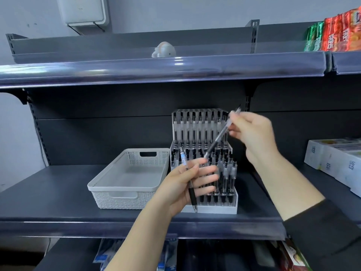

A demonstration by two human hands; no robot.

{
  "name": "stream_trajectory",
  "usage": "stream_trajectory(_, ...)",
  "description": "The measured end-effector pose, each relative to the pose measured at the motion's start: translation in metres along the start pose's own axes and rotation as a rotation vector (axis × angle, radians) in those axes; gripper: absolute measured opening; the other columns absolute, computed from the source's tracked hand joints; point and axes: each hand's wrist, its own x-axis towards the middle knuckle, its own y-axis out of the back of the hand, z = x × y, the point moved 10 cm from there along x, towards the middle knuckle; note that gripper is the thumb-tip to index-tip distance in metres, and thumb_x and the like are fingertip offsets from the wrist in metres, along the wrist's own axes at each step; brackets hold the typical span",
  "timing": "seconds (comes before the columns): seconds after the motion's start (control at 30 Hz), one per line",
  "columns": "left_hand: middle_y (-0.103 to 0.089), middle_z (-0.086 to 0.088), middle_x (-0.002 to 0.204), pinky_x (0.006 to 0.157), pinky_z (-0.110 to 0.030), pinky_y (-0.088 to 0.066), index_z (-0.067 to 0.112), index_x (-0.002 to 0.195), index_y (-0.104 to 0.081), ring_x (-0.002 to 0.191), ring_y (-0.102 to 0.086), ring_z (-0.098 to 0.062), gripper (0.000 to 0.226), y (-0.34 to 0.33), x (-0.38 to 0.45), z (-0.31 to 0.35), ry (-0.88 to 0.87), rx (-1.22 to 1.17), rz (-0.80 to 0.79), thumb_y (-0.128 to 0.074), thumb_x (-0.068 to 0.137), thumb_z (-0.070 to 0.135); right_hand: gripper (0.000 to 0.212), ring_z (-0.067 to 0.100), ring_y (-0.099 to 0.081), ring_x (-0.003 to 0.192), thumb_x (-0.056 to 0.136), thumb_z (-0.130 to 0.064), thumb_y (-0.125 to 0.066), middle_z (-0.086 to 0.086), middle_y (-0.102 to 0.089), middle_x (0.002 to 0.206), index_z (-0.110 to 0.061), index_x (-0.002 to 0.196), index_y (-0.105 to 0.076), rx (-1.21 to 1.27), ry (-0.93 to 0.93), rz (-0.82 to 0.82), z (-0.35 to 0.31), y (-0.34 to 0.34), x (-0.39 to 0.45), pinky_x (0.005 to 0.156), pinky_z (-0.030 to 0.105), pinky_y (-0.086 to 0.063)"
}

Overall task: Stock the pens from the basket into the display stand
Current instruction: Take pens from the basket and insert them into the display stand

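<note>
Head view: display stand (205, 133) tiers packed with pens; basket (109, 184) touching its left side, nothing visible inside. Left hand (187, 184) grips one pen (185, 165) before the stand's front rows; right hand (252, 133) pinches a second pen (218, 137), tilted across the stand. White boxes (336, 159) well right.

Left of the left hand (187, 184), a matt white woven-look plastic basket (125, 184); behind it, clear glossy plastic display stand (203, 122); dark matt shelf (58, 192) underneath.
</note>
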Motion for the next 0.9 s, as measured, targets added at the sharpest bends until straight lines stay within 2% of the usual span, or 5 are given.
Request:
stream_trajectory(0.1, -0.073, -0.012, 0.100, 0.070, -0.034, -0.060, 0.007, 0.109, -0.060, 0.084, -0.072, -0.020, 0.021, 0.002, 0.003, 0.003, -0.013, -0.005, 0.017, -0.042, 0.099, 0.010, 0.009, 0.008, -0.063, 0.070, 0.090, -0.014, -0.062, -0.002, -0.065, 0.075, -0.009, 0.087, -0.069, 0.034, 0.070, 0.152, -0.008, 0.016, 0.024, 0.070, 0.025, -0.055)
stream_trajectory(0.2, -0.073, -0.013, 0.100, 0.070, -0.034, -0.060, 0.006, 0.109, -0.059, 0.084, -0.073, -0.021, 0.021, 0.002, 0.006, 0.004, -0.012, -0.019, 0.029, -0.042, 0.099, 0.010, 0.019, 0.012, -0.066, 0.077, 0.089, -0.015, -0.064, -0.001, -0.065, 0.079, -0.001, 0.102, -0.067, -0.118, 0.174, 0.178, -0.014, 0.011, 0.039, 0.074, 0.031, -0.057)
stream_trajectory(0.3, -0.073, -0.014, 0.099, 0.069, -0.034, -0.060, 0.006, 0.108, -0.060, 0.084, -0.073, -0.022, 0.021, 0.003, 0.009, 0.003, -0.006, -0.028, 0.038, -0.041, 0.099, 0.010, 0.021, 0.021, -0.067, 0.080, 0.087, -0.017, -0.067, 0.005, -0.066, 0.081, -0.001, 0.099, -0.069, -0.299, 0.258, 0.151, -0.014, -0.002, 0.044, 0.079, 0.039, -0.056)
stream_trajectory(0.43, -0.073, -0.014, 0.101, 0.069, -0.035, -0.060, 0.005, 0.109, -0.060, 0.085, -0.072, -0.022, 0.021, 0.006, 0.011, 0.003, -0.008, -0.031, 0.040, -0.042, 0.099, 0.010, 0.021, 0.012, -0.058, 0.074, 0.089, -0.017, -0.064, -0.001, -0.061, 0.079, -0.002, 0.103, -0.068, -0.470, 0.336, 0.121, -0.012, -0.015, 0.044, 0.069, 0.019, -0.044)
stream_trajectory(0.9, -0.073, -0.013, 0.098, 0.069, -0.034, -0.060, 0.006, 0.110, -0.059, 0.084, -0.072, -0.021, 0.021, 0.010, 0.014, 0.007, -0.017, -0.037, 0.036, -0.041, 0.099, 0.012, 0.027, 0.017, -0.054, 0.091, 0.089, -0.021, -0.062, 0.005, -0.069, 0.088, -0.009, 0.113, -0.060, -0.751, 0.265, 0.000, 0.017, -0.043, 0.055, 0.076, 0.026, -0.041)
